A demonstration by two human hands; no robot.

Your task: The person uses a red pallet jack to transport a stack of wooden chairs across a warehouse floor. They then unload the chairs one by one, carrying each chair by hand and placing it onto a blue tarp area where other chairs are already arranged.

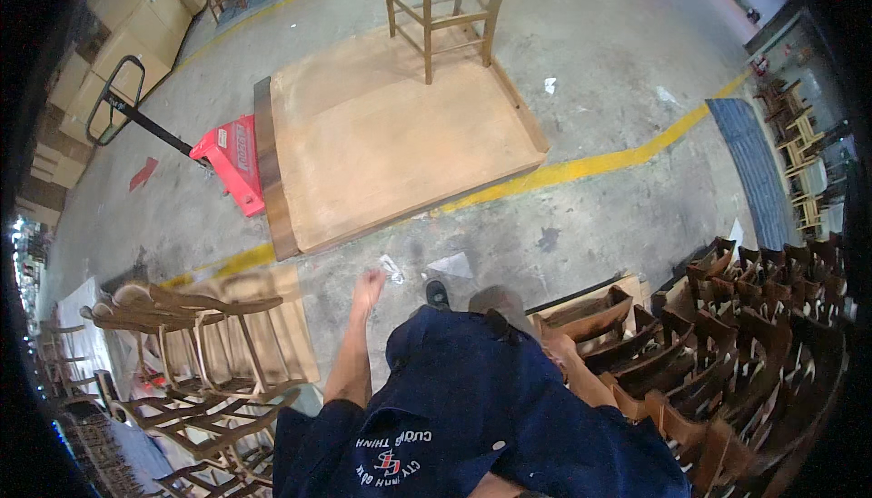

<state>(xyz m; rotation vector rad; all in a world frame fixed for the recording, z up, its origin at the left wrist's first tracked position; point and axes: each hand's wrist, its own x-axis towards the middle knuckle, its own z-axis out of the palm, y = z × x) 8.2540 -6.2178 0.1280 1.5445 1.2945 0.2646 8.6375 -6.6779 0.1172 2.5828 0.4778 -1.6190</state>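
My left hand (pixel 370 287) hangs over the concrete floor with its fingers curled in, and nothing shows in it. Below it on the floor lies a crumpled white scrap (pixel 392 269). Close to my body, my right hand (pixel 561 349) is beside the nearest of the dark wooden chair parts (pixel 590 318) on the right; its fingers are mostly hidden, so whether it touches them is unclear. Ahead, a wooden chair frame (pixel 457 21) stands at the far side of a flat wooden platform (pixel 391 144).
A red pallet jack (pixel 232 162) with a black handle (pixel 116 103) adjoins the platform's left edge. Wooden chair frames (pixel 213 339) are stacked at my left. Yellow floor tape (pixel 599 166) runs past the platform. Cardboard boxes (pixel 136 34) line the far left; stools (pixel 799 148) stand far right.
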